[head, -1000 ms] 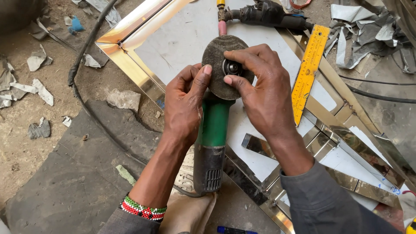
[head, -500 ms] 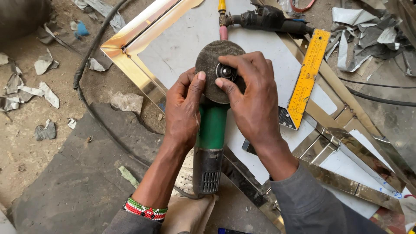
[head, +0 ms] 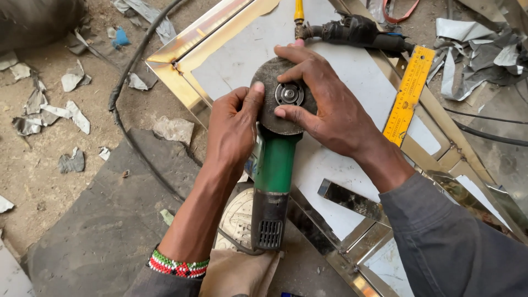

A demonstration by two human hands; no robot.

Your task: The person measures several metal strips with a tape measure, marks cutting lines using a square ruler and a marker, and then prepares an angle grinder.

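A green angle grinder (head: 273, 165) lies lengthwise in front of me, its grey abrasive disc (head: 270, 96) facing up over a white panel. My left hand (head: 234, 129) grips the grinder's head from the left, thumb pressed on the disc's edge. My right hand (head: 324, 107) reaches in from the right, its fingers spread over the disc and around the metal centre nut (head: 289, 94). A beaded band circles my left wrist.
A shiny gold-toned metal frame (head: 181, 55) edges the white panel (head: 236, 60). A yellow ruler (head: 408, 93) lies at the right, a black tool with a yellow tip (head: 352, 30) at the top. A black cable (head: 124, 104) curves over the dirt. Scrap metal pieces lie at both sides.
My right hand's fingers have shifted around the disc's centre nut, and my left thumb has slid along the disc's edge. The grinder stays in place.
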